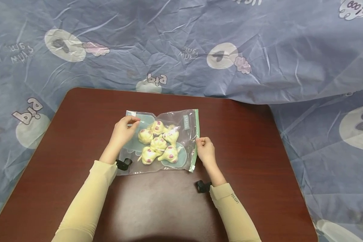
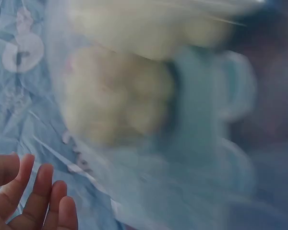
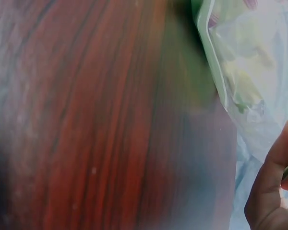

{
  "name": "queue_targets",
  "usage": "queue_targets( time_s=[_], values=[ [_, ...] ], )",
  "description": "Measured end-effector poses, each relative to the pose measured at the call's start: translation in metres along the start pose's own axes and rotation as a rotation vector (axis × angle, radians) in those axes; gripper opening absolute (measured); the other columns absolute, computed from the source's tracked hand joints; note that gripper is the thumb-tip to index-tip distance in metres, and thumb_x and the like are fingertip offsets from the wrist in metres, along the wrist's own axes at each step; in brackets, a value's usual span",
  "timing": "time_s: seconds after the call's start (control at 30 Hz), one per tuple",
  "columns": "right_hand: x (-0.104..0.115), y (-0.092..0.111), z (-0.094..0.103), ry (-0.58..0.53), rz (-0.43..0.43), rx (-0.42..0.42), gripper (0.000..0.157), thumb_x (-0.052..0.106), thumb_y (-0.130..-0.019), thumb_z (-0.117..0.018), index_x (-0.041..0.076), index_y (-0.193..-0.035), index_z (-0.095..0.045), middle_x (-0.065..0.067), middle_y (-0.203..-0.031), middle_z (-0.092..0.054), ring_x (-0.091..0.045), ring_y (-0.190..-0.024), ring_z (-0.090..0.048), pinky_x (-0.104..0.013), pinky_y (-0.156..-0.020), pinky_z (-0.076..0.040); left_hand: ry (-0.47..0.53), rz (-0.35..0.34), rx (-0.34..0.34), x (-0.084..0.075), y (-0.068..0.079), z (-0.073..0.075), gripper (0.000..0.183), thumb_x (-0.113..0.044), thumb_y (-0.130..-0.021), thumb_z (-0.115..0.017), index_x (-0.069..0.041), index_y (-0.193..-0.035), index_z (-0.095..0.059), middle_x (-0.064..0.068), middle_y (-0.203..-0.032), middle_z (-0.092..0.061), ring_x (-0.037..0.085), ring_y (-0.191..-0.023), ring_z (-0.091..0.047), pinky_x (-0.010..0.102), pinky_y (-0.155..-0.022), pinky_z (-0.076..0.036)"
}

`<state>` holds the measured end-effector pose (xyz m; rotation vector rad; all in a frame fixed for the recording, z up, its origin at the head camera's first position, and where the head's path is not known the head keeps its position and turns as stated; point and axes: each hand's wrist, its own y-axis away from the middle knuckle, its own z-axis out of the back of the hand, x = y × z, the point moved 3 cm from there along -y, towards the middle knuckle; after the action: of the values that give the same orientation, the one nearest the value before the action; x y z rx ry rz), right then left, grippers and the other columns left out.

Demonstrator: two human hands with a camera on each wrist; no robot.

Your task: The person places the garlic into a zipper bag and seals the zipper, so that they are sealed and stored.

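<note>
A clear zip bag (image 1: 186, 134) with a green zip edge (image 1: 197, 124) lies on its side, the zip toward the right. Inside are several pale garlic bulbs (image 1: 158, 144) with purplish markings. My right hand (image 1: 206, 151) pinches the green edge about halfway along; in the right wrist view its thumb and finger (image 3: 271, 187) hold a bit of that edge. Over the bag's left end is my left hand (image 1: 122, 131), thumb and index finger apart. Nothing is between its loosely bent fingers (image 2: 43, 196) in the left wrist view, where the bag is blurred.
The brown wooden table (image 1: 251, 174) extends around the bag, with a rounded corner at the back left. Behind and beside it hangs a blue printed cloth (image 1: 175, 47). A black wrist camera (image 1: 125, 164) on the left arm overlaps the bag's near left corner.
</note>
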<state>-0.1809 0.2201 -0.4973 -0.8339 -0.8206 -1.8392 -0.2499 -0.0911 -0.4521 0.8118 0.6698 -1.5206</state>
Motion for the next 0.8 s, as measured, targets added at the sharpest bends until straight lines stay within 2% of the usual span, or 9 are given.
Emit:
queue_targets(
  time_s=[0.17,0.3,0.53,0.67,0.8],
  values=[
    [-0.005,-0.006,0.004,0.005,-0.008,-0.004,0.030,0.026,-0.102,-0.053,-0.001,-0.112,-0.059,-0.016,-0.096,-0.066,-0.020,-0.073,-0.060,-0.024,-0.060,-0.043,-0.018,0.001,-0.084,0.019,0.007,0.004,0.026,-0.017,-0.100,-0.055,-0.002,-0.120,-0.065,0.021,-0.124,-0.061,0.038,-0.118,-0.059,0.049,-0.100,-0.049],
    [-0.005,-0.007,0.006,0.008,-0.011,-0.014,0.030,0.026,-0.102,-0.052,-0.002,-0.113,-0.059,-0.016,-0.097,-0.065,-0.021,-0.076,-0.058,-0.024,-0.061,-0.043,-0.021,0.041,-0.106,0.031,0.011,0.006,0.028,-0.016,-0.099,-0.056,0.001,-0.121,-0.063,0.024,-0.122,-0.058,0.040,-0.116,-0.059,0.049,-0.100,-0.047],
    [-0.008,-0.009,0.010,-0.006,-0.005,-0.047,0.029,0.024,-0.102,-0.052,-0.003,-0.111,-0.059,-0.019,-0.093,-0.068,-0.023,-0.069,-0.064,-0.023,-0.059,-0.043,-0.061,0.179,-0.039,0.049,0.014,0.001,0.040,-0.019,-0.100,-0.053,0.006,-0.132,-0.051,0.028,-0.128,-0.054,0.042,-0.120,-0.055,0.051,-0.102,-0.043],
    [-0.011,-0.011,0.009,0.005,0.005,-0.064,0.029,0.024,-0.102,-0.052,-0.003,-0.110,-0.059,-0.017,-0.090,-0.068,-0.019,-0.069,-0.061,-0.022,-0.058,-0.042,-0.103,0.219,0.011,0.053,0.017,-0.004,0.040,-0.018,-0.099,-0.052,0.007,-0.131,-0.051,0.029,-0.122,-0.061,0.041,-0.113,-0.060,0.050,-0.095,-0.047],
    [-0.014,-0.012,0.008,0.011,0.021,-0.065,0.029,0.024,-0.102,-0.052,-0.003,-0.109,-0.059,-0.017,-0.085,-0.069,-0.024,-0.068,-0.065,-0.023,-0.056,-0.043,-0.120,0.236,0.034,0.055,0.020,-0.007,0.037,-0.015,-0.099,-0.053,0.006,-0.129,-0.053,0.028,-0.116,-0.065,0.041,-0.106,-0.062,0.049,-0.089,-0.050]
  ],
)
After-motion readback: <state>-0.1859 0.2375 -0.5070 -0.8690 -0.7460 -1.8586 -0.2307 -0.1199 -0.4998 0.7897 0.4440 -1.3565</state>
